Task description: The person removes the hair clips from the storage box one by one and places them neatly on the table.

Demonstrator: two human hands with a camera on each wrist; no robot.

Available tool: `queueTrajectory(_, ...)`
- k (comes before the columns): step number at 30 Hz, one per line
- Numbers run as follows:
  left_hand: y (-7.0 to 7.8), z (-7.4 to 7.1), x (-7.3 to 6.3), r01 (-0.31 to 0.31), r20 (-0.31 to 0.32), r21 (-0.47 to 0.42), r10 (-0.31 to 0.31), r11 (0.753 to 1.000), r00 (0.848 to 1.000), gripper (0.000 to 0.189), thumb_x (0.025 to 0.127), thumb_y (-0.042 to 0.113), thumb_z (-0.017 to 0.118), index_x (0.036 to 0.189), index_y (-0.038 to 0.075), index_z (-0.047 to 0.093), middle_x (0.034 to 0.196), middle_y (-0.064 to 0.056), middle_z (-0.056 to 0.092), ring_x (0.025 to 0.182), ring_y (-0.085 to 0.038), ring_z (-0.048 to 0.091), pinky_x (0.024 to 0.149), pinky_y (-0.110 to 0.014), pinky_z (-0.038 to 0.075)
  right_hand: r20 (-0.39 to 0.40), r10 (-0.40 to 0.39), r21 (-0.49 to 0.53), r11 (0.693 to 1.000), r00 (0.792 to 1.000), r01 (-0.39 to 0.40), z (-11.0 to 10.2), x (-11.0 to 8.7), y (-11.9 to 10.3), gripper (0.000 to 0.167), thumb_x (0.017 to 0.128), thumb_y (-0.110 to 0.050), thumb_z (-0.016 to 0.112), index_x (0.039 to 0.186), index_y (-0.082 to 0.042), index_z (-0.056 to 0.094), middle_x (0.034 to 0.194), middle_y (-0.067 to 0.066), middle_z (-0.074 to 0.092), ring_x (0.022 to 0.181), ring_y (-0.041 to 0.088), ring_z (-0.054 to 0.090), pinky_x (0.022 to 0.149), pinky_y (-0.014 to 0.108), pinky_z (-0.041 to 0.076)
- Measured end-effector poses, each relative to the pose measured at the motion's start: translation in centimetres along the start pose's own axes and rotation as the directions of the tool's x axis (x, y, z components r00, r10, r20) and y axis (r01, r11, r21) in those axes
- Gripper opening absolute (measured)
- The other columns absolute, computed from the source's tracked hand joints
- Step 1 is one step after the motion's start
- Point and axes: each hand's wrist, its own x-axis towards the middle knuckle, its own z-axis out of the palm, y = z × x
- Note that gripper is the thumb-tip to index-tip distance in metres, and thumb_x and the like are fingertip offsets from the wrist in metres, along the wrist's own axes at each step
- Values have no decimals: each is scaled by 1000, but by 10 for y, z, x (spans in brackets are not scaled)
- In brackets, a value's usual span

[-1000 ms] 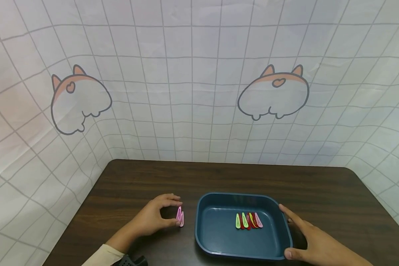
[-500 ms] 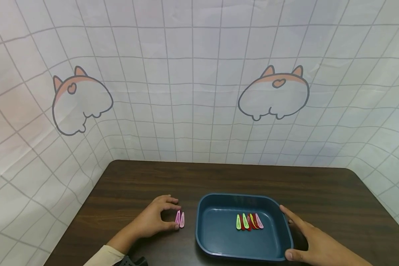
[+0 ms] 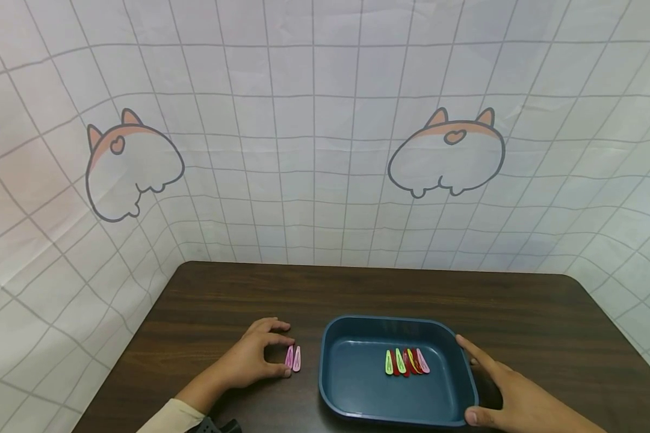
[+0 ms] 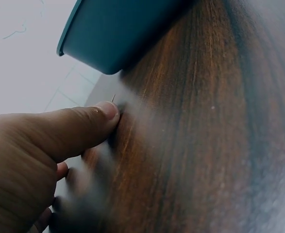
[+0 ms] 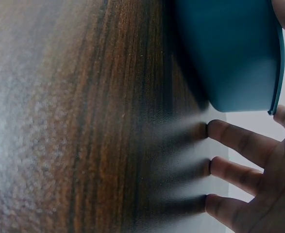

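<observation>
Clips (image 3: 297, 359), 2 pink, sit between left hand (image 3: 249, 356) and tray (image 3: 357, 391).

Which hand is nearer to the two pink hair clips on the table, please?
Left. The left hand is close beside the pink hair clips; contact is hard to tell. The right hand is farther, at the right rim of the blue tray, across it from the clips.

There are two hands (image 3: 249, 359), one worktop (image 3: 260, 294) and one blue tray (image 3: 357, 391). Two pink clips (image 3: 297, 359) lie outside the tray; inside are two green clips (image 3: 389, 362), one yellow clip (image 3: 410, 358), one pink clip (image 3: 422, 361) and several overlapping red clips (image 3: 405, 364).
</observation>
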Motion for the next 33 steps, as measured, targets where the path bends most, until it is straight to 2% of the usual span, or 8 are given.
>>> queueTrajectory(20,7,-6,3,-19,30,11,18,1000,999,59,76,37,92,127,14,71,143,-7,54,142,-38,35,110,-64,32,0,41,-25,999,999,-41,-1,-2,-1,101,94,-34,75,166,-30,4,150,33,43,124,55,52,78,71,50)
queueTrajectory(26,18,-10,9,-75,-1,33,75,997,997,55,80,32,89,127,10,70,138,-9,58,134,-35,45,109,-59,37,-5,51,-34,998,999,-51,-1,-2,-4,103,93,-34,76,166,-29,3,151,33,41,125,54,50,78,71,50)
queueTrajectory(33,34,-12,17,-97,-8,65,98,993,995,54,85,32,86,131,10,69,138,-4,60,133,-30,48,109,-56,39,-14,39,-51,998,999,-40,0,-2,-5,104,92,-34,77,166,-28,4,151,32,42,126,54,50,79,71,49)
